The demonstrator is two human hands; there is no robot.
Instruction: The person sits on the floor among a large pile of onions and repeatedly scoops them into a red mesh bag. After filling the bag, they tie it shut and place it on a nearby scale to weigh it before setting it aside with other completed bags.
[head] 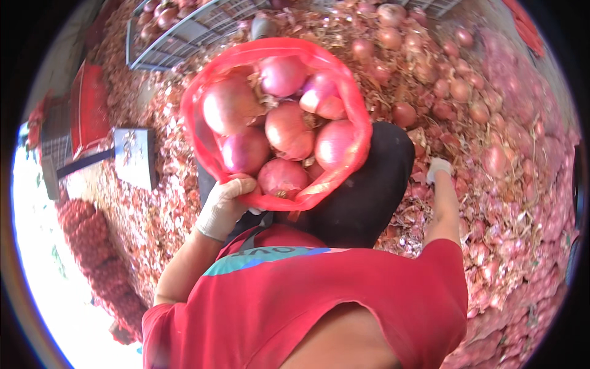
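A red mesh sack (272, 44) stands before me with its mouth wide, filled near the rim with large red onions (288, 130). My left hand (227, 196), in a pale knit glove, grips the near-left part of the sack's rolled rim. To the right, my right hand (439, 168), also gloved, reaches down beside my knee into loose onions and papery skins. Its fingertips are hidden, so I cannot tell if it holds an onion. A loose onion (404, 114) lies just beyond that hand.
A grey plastic crate (198, 30) with onions stands at the upper left. A platform scale (133, 157) is on the left, near a red sack (90, 108). Filled mesh sacks (99, 258) are stacked at lower left. Onion skins (161, 207) cover the floor; more onions (461, 90) spread right.
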